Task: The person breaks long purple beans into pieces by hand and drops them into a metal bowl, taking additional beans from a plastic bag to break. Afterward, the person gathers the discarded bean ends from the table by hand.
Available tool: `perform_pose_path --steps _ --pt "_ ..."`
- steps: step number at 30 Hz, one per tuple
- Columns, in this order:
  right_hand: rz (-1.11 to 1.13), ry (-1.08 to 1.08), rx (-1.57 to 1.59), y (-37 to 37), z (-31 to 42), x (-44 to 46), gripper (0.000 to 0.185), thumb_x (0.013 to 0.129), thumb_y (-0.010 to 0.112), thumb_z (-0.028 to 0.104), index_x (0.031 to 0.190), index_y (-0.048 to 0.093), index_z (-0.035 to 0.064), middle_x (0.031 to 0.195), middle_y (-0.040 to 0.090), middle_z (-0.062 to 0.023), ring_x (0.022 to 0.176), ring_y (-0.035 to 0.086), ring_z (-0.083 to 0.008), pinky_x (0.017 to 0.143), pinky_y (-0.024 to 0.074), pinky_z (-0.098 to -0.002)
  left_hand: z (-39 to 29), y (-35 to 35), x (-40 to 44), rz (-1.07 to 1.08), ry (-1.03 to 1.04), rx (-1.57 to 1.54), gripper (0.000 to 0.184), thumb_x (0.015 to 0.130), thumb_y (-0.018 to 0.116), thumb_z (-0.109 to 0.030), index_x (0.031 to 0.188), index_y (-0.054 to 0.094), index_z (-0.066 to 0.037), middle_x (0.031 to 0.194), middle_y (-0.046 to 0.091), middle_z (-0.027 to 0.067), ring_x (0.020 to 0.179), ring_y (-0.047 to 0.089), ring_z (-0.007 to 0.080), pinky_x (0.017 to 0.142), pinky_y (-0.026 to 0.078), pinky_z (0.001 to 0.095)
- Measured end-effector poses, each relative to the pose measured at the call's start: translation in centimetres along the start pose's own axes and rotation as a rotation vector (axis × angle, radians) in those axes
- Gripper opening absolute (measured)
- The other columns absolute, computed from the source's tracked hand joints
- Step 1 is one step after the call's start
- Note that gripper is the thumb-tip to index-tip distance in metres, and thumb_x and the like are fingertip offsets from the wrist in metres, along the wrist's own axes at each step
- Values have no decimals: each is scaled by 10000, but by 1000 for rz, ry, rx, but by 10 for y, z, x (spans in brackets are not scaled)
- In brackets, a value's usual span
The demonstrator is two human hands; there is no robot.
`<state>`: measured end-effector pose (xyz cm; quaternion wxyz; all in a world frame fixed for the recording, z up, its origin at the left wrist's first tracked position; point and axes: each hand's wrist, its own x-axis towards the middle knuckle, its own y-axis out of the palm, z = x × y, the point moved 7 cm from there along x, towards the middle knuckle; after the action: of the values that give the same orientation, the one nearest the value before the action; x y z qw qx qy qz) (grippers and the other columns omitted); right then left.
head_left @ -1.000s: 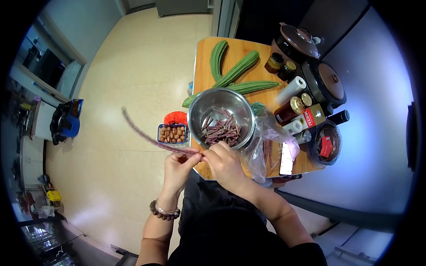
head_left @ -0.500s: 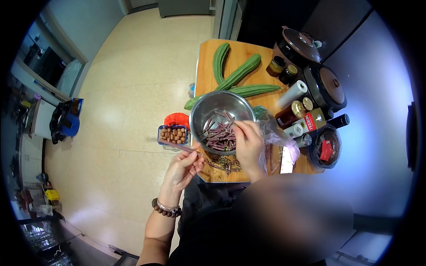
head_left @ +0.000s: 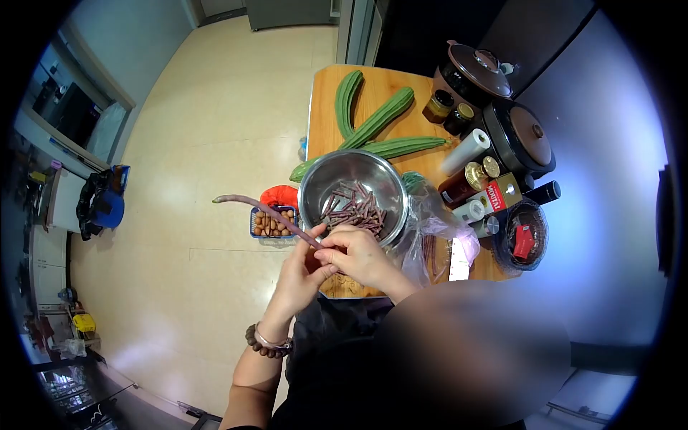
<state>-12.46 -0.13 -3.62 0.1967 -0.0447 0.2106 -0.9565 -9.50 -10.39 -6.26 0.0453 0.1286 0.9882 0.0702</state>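
Note:
A long purple bean pod sticks out to the left from between my hands, in front of the steel bowl. My left hand, with a beaded bracelet at its wrist, is closed around the pod. My right hand pinches the same pod near its right end, beside the left fingers. The metal bowl holds many short purple pieces. Bits of trimmings lie on the wooden table below my hands, partly covered by them.
Several ridged green gourds lie behind the bowl. Left of it are a red bag and a blue basket of round brown items. Jars, bottles and cookers line the right side. A plastic bag touches the bowl's right.
My right hand has come out of the bowl and moved left to meet my left hand at the pod. The pod shows more of its length to the left.

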Motion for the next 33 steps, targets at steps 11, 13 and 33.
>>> perform_pose_path --steps 11,13,33 --pt "-436 -396 -273 -12 29 -17 155 719 652 6 867 616 -20 782 552 -124 703 563 -292 626 467 -330 38 -12 23 -236 -390 -726 224 891 565 -195 997 579 1 780 615 48 653 575 106 619 497 222" --pt "-644 -391 -115 -24 19 -25 163 711 655 -10 871 625 -10 833 575 -129 727 580 -262 638 473 -300 43 -7 23 -236 -468 -871 241 899 546 -187 1059 541 -7 800 609 57 674 593 123 625 524 222" --pt "-574 -351 -353 -54 -4 -17 77 712 598 -28 756 541 -2 763 540 -124 751 514 -308 668 419 -388 6 20 12 250 -382 -556 648 724 623 113 1306 361 4 903 593 93 812 608 164 726 507 263"
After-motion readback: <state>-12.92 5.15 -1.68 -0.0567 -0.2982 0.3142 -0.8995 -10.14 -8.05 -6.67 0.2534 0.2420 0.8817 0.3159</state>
